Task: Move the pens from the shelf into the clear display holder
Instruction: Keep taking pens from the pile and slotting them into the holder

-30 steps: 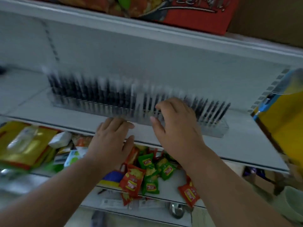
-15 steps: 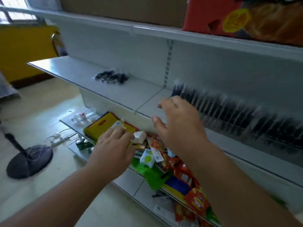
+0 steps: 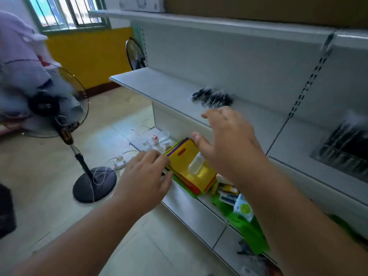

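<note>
Swung away from the clear display holder [image 3: 344, 154], now off at 3 o'clock, toward the loose pens [image 3: 212, 97] on the shelf [image 3: 159, 84] at 12; right hand [image 3: 229, 144] spread and empty, left hand [image 3: 148, 172] relaxed, so next grab coming.

We see a standing fan [image 3: 57, 108] on the floor at left, yellow folders [image 3: 190, 166] stacked on the lower shelf, green packets [image 3: 249, 222] to their right, a barred window [image 3: 67, 12] far left, a yellow wall [image 3: 89, 54] beneath it.
</note>
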`<state>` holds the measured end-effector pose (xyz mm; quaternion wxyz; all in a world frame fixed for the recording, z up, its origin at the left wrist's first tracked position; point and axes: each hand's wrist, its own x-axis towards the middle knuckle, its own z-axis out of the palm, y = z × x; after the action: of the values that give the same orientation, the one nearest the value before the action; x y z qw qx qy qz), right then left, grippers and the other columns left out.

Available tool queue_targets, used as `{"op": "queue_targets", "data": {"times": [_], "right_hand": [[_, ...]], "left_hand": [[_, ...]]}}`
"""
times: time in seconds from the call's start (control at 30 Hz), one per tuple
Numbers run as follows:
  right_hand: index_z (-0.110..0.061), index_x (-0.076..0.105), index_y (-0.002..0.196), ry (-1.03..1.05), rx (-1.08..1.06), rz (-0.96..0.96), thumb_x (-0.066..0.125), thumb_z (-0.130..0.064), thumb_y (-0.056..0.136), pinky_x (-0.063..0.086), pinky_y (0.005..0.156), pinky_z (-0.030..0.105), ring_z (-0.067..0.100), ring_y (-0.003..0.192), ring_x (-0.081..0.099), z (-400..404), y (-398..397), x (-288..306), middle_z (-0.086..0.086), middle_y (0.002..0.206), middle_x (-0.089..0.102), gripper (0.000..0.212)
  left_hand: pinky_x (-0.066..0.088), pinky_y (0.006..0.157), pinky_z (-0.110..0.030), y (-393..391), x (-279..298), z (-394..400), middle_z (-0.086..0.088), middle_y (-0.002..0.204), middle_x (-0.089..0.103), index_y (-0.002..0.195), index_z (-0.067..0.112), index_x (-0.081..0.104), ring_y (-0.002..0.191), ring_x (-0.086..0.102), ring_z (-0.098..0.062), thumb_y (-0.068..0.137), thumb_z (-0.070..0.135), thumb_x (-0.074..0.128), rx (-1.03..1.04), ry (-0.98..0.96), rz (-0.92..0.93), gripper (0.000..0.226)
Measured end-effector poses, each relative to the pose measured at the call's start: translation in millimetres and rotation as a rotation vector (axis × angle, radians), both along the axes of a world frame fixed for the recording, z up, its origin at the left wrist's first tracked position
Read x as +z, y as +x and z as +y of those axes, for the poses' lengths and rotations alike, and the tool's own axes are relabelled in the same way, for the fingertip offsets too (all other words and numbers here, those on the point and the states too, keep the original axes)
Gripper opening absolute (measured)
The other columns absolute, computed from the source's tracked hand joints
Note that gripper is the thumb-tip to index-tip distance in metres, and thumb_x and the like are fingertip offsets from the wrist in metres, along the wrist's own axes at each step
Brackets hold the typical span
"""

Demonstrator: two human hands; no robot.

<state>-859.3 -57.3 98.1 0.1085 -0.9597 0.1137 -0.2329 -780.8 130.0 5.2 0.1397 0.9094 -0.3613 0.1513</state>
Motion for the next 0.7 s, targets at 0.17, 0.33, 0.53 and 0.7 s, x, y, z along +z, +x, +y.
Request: {"op": "queue_targets", "data": {"times": [0.17,0.33,0.53,0.7], "right_hand": [[-0.027,0.047,0.134,-0.002,-0.054,0.061,0.051,-0.053,0.092,0.035,0.096,0.038,0.022,0.117,0.043,-41,58,-5,-0.001,0.127,0.049,0.049],[-0.025,0.048,0.13,0.028,-0.093,0.119,0.051,-0.053,0.092,0.038,0.099,0.038,0.022,0.119,0.045,-80,130,-4,0.002,0.128,0.05,0.047],[-0.02,0.051,0.127,0.061,-0.145,0.147,0.054,-0.048,0.092,0.043,0.096,0.042,0.024,0.115,0.048,-110,192,-7,0.005,0.125,0.053,0.044],[-0.022,0.051,0.129,0.071,-0.215,0.128,0.055,-0.046,0.093,0.042,0.099,0.038,0.02,0.116,0.047,-122,234,-21,0.001,0.127,0.052,0.044]], "left_hand": [[0.05,0.084,-0.042,62,-8,-45,0.004,0.104,0.061,0.107,0.025,0.065,0.1,0.059,-0.024,0.086,0.047,0.043,-0.024,-0.027,0.044,0.038],[0.048,0.085,-0.041,123,-4,-74,0.008,0.107,0.059,0.111,0.03,0.062,0.104,0.056,-0.02,0.088,0.052,0.039,-0.037,-0.015,0.093,0.039],[0.045,0.088,-0.038,196,5,-122,0.007,0.113,0.06,0.117,0.03,0.06,0.105,0.055,-0.019,0.091,0.049,0.042,-0.099,-0.045,0.172,0.037],[0.045,0.093,-0.035,264,2,-154,0.01,0.117,0.058,0.121,0.032,0.058,0.11,0.052,-0.016,0.094,0.048,0.044,-0.219,-0.076,0.213,0.035]]}}
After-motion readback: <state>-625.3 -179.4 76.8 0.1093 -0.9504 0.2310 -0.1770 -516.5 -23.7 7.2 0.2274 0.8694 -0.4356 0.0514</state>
